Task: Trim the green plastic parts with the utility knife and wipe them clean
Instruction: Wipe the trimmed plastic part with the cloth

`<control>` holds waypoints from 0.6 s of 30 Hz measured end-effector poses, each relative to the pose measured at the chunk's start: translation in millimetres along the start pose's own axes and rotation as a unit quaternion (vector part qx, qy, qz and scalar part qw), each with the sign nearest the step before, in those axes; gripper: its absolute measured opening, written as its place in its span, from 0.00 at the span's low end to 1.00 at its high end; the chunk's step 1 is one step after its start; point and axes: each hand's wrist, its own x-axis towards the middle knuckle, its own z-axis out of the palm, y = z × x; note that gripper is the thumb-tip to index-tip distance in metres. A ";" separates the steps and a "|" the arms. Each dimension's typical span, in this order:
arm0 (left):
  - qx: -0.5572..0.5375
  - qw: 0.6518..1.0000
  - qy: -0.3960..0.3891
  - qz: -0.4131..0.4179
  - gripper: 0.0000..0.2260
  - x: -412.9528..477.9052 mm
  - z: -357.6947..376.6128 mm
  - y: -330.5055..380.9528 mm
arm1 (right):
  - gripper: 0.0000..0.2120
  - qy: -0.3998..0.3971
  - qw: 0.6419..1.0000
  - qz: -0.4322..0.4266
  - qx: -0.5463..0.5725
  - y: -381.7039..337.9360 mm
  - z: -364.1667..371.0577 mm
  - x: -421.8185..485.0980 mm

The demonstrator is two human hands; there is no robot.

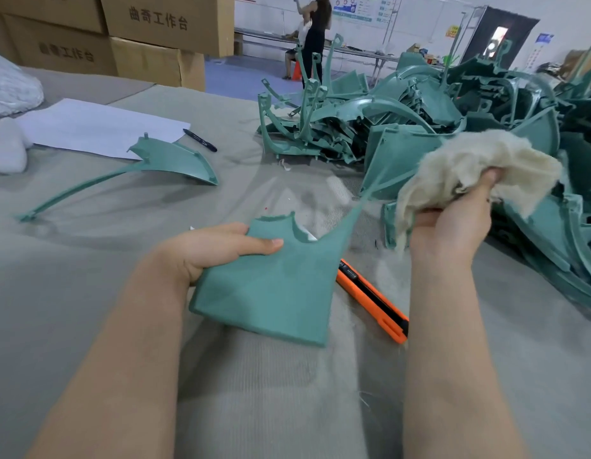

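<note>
Looks like you're on the wiping step: your left hand (pixel 218 250) pinches the green part (pixel 271 289) near you, thumb on top, and your right hand (pixel 453 223) has fingers bunched round the rag (pixel 469 167). The utility knife (pixel 373 301) lies just right of the part. Next, bring the rag down onto that flat face.

Utility knife (pixel 370 299) end hidden under green part (pixel 271 293).

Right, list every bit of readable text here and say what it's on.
"曲奇工作台": on the upper cardboard box.
"曲奇工作台", blurrier: on the lower cardboard box.
Too small or blurred to read: the wall posters, yellow sign, blue sign and the marking on the pen.
</note>
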 end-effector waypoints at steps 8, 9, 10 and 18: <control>-0.100 0.990 0.020 0.097 0.11 0.5 5.6 0.0 | 0.13 -0.247 0.932 0.022 -0.264 47.0 28.3 -33.5; -0.109 0.988 0.024 0.109 0.10 0.6 5.2 0.7 | 0.14 -0.251 0.932 0.028 -0.261 48.7 29.0 -33.4; -0.127 0.984 0.030 0.122 0.10 1.2 4.9 1.4 | 0.14 -0.257 0.927 0.036 -0.273 50.1 28.3 -34.2; -0.152 0.951 0.191 0.191 0.04 10.7 -1.6 7.8 | 0.15 -0.346 0.748 0.006 -0.567 57.8 26.0 -47.3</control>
